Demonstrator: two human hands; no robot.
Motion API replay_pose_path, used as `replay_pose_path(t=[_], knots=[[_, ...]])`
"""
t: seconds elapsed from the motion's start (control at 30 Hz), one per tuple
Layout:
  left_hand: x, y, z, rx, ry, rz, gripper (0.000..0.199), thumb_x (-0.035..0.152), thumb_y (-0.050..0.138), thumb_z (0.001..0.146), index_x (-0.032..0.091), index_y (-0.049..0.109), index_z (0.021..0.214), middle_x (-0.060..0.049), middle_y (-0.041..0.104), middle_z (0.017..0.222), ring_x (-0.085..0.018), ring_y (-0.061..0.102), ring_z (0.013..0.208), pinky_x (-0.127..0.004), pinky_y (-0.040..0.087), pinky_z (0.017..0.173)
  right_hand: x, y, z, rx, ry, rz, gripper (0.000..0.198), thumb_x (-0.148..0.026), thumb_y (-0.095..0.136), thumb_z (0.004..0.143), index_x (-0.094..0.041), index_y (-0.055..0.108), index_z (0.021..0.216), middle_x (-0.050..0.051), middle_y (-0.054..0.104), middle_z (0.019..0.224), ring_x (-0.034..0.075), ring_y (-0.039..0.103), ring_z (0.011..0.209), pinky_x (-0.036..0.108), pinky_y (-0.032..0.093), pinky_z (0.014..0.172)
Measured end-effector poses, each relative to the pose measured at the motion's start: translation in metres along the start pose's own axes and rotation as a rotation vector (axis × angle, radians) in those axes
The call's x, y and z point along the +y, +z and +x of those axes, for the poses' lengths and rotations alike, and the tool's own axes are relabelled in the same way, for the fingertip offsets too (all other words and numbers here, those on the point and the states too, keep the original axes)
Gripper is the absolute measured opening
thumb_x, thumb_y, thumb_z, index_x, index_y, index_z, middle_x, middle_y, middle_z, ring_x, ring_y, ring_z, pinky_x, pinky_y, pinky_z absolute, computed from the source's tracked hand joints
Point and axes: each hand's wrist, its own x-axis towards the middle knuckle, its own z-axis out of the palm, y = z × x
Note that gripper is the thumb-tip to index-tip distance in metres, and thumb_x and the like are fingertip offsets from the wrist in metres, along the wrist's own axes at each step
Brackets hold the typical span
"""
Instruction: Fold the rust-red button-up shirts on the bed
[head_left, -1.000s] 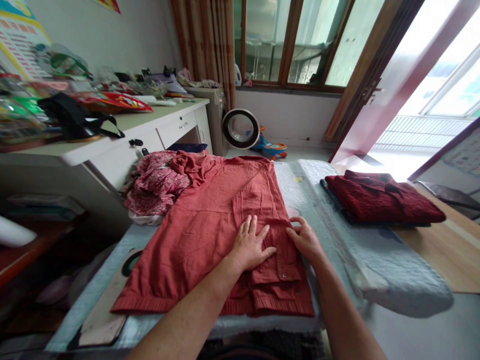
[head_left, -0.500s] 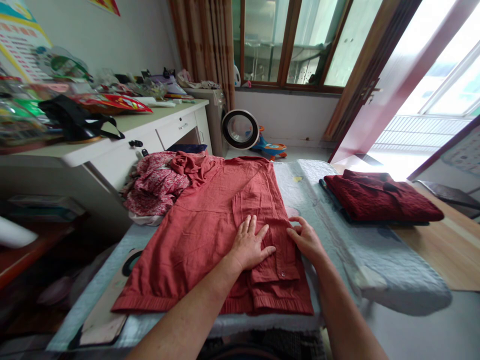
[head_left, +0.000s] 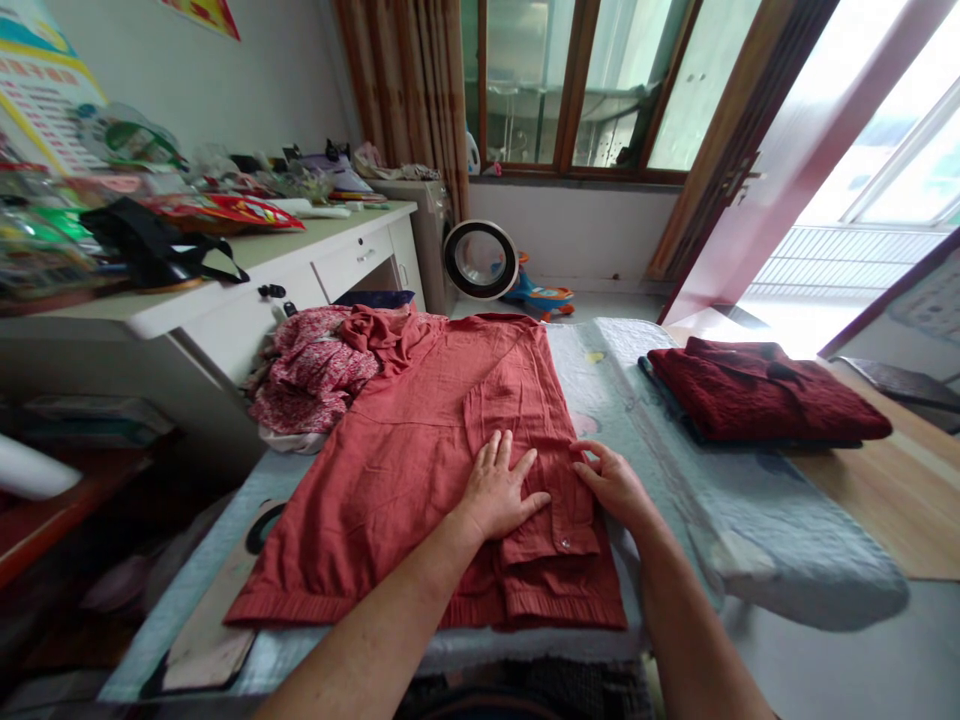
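Note:
A rust-red shirt (head_left: 390,470) with a gathered elastic hem lies spread on the padded light-blue cover. One sleeve (head_left: 559,515) is folded down over its front, with a buttoned cuff near the hem. My left hand (head_left: 499,490) rests flat on the shirt beside that sleeve, fingers spread. At the shirt's right edge, my right hand (head_left: 611,480) has thumb and forefinger closed on the fabric by the folded sleeve; its other fingers are partly hidden.
A crumpled pink patterned cloth (head_left: 315,370) lies at the upper left. Folded dark-red clothing (head_left: 765,390) is stacked at the right. A flat beige item (head_left: 217,620) sits by the left edge. Beyond are a cluttered white desk (head_left: 277,270) and a washing machine's open door (head_left: 481,260).
My right hand has shifted very slightly at the shirt's edge. My left hand and the shirt look the same.

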Motion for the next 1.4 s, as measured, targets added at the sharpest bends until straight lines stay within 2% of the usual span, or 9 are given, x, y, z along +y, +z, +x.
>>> replay_pose_path(t=[0.3, 0.57, 0.73, 1.03, 1.23, 1.4], knots=[[0.001, -0.002, 0.0, -0.014, -0.003, 0.012, 0.081, 0.076, 0.038, 0.085, 0.03, 0.032, 0.152, -0.01, 0.013, 0.164, -0.038, 0.005, 0.15, -0.053, 0.015, 0.119, -0.004, -0.003, -0.002, 0.031, -0.007, -0.041, 0.032, -0.036, 0.051, 0.077, -0.018, 0.067, 0.099, -0.007, 0.046, 0.049, 0.01, 0.036, 0.044, 0.022, 0.025, 0.045], [0.001, -0.001, 0.001, -0.02, -0.01, 0.005, 0.083, 0.076, 0.042, 0.083, 0.029, 0.033, 0.152, -0.013, 0.011, 0.164, -0.039, 0.005, 0.15, -0.053, 0.014, 0.119, -0.014, -0.009, -0.01, -0.03, -0.059, -0.117, 0.036, -0.036, 0.058, 0.077, -0.019, 0.065, 0.108, -0.006, 0.049, 0.058, 0.012, 0.043, 0.054, 0.023, 0.032, 0.052], [0.0, 0.001, 0.002, -0.018, -0.012, 0.028, 0.083, 0.075, 0.044, 0.083, 0.03, 0.032, 0.152, -0.01, 0.012, 0.164, -0.038, 0.005, 0.15, -0.053, 0.014, 0.119, -0.016, -0.011, -0.015, -0.082, -0.072, -0.043, 0.035, -0.033, 0.059, 0.077, -0.018, 0.064, 0.108, -0.005, 0.053, 0.064, 0.012, 0.046, 0.059, 0.023, 0.034, 0.055], [0.001, 0.0, 0.002, -0.013, -0.01, 0.038, 0.083, 0.075, 0.043, 0.083, 0.028, 0.033, 0.151, -0.011, 0.013, 0.164, -0.038, 0.004, 0.15, -0.051, 0.013, 0.119, -0.002, -0.006, -0.02, -0.067, -0.013, 0.08, 0.033, -0.038, 0.057, 0.081, -0.018, 0.063, 0.107, -0.008, 0.044, 0.056, 0.01, 0.038, 0.05, 0.022, 0.027, 0.047], [0.002, -0.001, 0.002, -0.021, -0.01, 0.051, 0.082, 0.074, 0.043, 0.084, 0.028, 0.033, 0.152, -0.012, 0.012, 0.164, -0.038, 0.005, 0.15, -0.052, 0.013, 0.119, -0.007, -0.008, -0.03, -0.066, -0.065, -0.012, 0.037, -0.032, 0.06, 0.078, -0.021, 0.063, 0.113, -0.004, 0.057, 0.068, 0.012, 0.049, 0.06, 0.022, 0.037, 0.054], [0.003, -0.003, 0.002, -0.034, -0.02, 0.051, 0.082, 0.073, 0.043, 0.084, 0.028, 0.034, 0.151, -0.011, 0.012, 0.164, -0.038, 0.006, 0.15, -0.051, 0.014, 0.119, -0.012, -0.01, -0.038, -0.116, -0.029, 0.02, 0.036, -0.029, 0.056, 0.08, -0.019, 0.06, 0.113, -0.005, 0.053, 0.063, 0.011, 0.045, 0.055, 0.021, 0.034, 0.052]])
